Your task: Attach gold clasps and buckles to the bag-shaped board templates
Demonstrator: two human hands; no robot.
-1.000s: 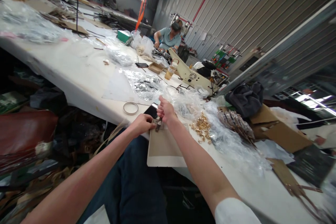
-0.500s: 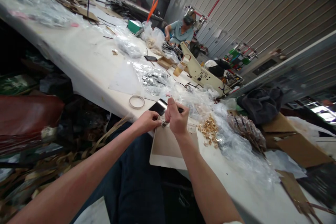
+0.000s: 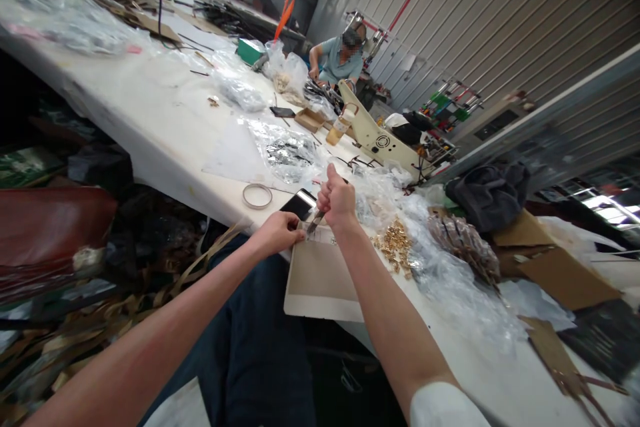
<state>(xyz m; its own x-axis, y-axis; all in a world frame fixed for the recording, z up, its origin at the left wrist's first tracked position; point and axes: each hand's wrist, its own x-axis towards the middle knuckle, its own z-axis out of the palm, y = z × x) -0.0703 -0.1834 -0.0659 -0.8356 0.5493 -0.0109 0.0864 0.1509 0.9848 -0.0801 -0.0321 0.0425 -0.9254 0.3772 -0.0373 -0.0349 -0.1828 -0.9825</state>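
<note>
A flat beige panel lies at the table's front edge, overhanging my lap. At its upper left corner, my left hand is closed in a pinch on the edge; any small part between the fingertips is hidden. My right hand is a fist, thumb uppermost, around a metal tool that looks like pliers. The tool's tip points down beside my left fingertips, at the panel's upper edge. Just behind lies a dark phone. A pile of small gold metal fittings sits right of my right forearm.
A tape roll lies left of the phone. Clear plastic bags spread along the right side. Farther back are a bag of silvery parts, a bottle, a cream machine and a seated co-worker.
My right fist has risen slightly and turned, showing more of the tool's metal end. My left hand keeps its pinch at the panel's corner. The whole view has shifted slightly.
</note>
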